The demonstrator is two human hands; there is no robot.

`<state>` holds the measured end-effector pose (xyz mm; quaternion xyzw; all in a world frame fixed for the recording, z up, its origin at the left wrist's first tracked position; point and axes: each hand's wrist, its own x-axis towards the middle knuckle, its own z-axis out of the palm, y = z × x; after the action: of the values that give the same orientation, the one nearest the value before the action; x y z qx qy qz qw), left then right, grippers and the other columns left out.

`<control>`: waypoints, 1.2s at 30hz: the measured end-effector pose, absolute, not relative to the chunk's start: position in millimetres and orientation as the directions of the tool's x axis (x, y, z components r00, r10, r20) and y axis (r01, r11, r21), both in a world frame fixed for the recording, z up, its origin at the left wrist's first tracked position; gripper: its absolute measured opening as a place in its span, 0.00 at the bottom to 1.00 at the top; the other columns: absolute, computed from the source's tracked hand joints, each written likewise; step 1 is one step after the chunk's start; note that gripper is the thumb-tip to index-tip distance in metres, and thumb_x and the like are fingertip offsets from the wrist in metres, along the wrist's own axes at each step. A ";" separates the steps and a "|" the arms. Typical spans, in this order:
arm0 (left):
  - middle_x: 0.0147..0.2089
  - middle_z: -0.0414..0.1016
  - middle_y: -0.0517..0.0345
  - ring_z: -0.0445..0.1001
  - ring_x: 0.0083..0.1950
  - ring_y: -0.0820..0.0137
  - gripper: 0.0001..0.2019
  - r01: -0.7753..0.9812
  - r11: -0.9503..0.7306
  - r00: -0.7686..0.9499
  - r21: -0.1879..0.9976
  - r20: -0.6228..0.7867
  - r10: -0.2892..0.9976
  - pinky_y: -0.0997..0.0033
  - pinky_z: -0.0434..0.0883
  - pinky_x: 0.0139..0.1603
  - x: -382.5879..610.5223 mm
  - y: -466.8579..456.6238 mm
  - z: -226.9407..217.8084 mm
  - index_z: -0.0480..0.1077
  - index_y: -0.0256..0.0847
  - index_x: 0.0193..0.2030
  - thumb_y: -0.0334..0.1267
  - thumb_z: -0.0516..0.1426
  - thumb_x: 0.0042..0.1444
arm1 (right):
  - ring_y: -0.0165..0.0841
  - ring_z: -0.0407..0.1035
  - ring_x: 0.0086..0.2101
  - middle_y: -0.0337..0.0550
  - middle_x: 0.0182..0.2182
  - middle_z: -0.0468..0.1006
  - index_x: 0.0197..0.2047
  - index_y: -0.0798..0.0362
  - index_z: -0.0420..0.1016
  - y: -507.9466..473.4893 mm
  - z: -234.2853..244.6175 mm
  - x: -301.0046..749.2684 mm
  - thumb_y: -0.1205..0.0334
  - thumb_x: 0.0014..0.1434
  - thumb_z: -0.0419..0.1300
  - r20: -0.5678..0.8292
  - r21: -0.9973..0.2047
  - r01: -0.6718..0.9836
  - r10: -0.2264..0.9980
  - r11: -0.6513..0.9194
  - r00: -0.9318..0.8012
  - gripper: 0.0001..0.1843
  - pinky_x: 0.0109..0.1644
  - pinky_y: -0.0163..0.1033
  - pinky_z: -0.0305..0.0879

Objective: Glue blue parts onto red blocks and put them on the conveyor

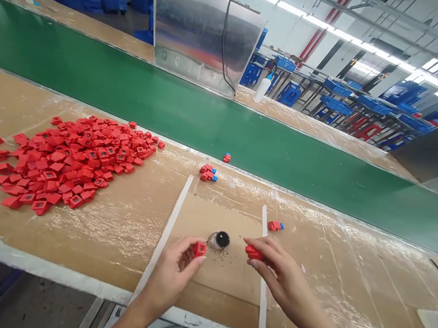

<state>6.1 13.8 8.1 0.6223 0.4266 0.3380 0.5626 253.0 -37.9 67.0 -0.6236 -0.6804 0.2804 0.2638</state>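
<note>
My left hand (172, 266) pinches a small red plastic piece (199, 248) between thumb and fingers, its square hollow end facing me. To the right, my right hand (276, 261) grips another red plastic piece (253, 252), partly hidden by the fingers. Between the two hands stands a small round jar (221, 240) with dark contents or a dark top. Tiny dark specks lie around its foot on a cardboard sheet (223, 278). Just beyond my right hand lies a red piece with a blue end (275, 225).
A big heap of red pieces (76, 165) covers the table on the left. Several red-and-blue pieces (207, 173) lie near the green belt (192, 119). White tape strips (173, 217) flank the cardboard. Past the belt stand a metal panel (200, 31) and a white bottle (262, 89).
</note>
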 end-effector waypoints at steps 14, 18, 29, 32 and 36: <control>0.37 0.74 0.59 0.69 0.36 0.71 0.10 0.125 0.034 0.463 0.992 -0.089 0.882 0.73 0.66 0.38 2.2 2.9 3.6 0.73 0.42 0.47 0.38 0.58 0.59 | 0.36 0.75 0.40 0.47 0.44 0.78 0.53 0.51 0.72 -26.2 45.2 231.6 0.60 0.69 0.53 0.291 -0.432 0.857 0.943 0.280 -0.162 0.12 0.39 0.37 0.72; 0.36 0.73 0.59 0.69 0.35 0.71 0.08 0.133 0.028 0.472 0.991 -0.089 0.877 0.74 0.66 0.36 1.6 2.8 9.4 0.74 0.41 0.45 0.37 0.58 0.58 | 0.36 0.75 0.38 0.47 0.43 0.77 0.53 0.51 0.73 -23.9 43.6 230.0 0.60 0.70 0.52 0.286 -0.417 0.861 0.941 0.290 -0.178 0.13 0.38 0.37 0.72; 0.36 0.72 0.60 0.67 0.34 0.71 0.08 0.131 0.031 0.504 0.991 -0.094 0.858 0.75 0.64 0.35 1.3 2.6 12.6 0.74 0.41 0.44 0.36 0.58 0.58 | 0.37 0.73 0.39 0.47 0.42 0.76 0.53 0.51 0.71 -20.4 47.7 225.1 0.62 0.70 0.51 0.259 -0.413 0.856 0.941 0.311 -0.217 0.12 0.39 0.39 0.69; 0.34 0.71 0.61 0.67 0.34 0.72 0.08 0.113 0.068 0.510 0.991 -0.117 0.852 0.75 0.64 0.35 1.2 2.2 12.8 0.74 0.41 0.43 0.38 0.58 0.59 | 0.36 0.73 0.39 0.46 0.42 0.76 0.54 0.51 0.71 -20.6 47.6 226.1 0.63 0.70 0.52 0.260 -0.417 0.856 0.942 0.306 -0.211 0.12 0.39 0.39 0.69; 0.33 0.71 0.61 0.67 0.33 0.72 0.08 0.088 0.102 0.517 0.991 -0.133 0.846 0.75 0.64 0.35 1.9 2.9 12.4 0.74 0.40 0.43 0.39 0.58 0.59 | 0.37 0.73 0.39 0.46 0.42 0.76 0.54 0.50 0.71 -22.4 48.6 226.7 0.63 0.70 0.53 0.273 -0.415 0.860 0.942 0.298 -0.195 0.12 0.40 0.40 0.68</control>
<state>1.9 2.9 12.4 0.5990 0.3896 0.2999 0.6320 226.7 -22.4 48.6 -0.5863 -0.7682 0.0847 0.2427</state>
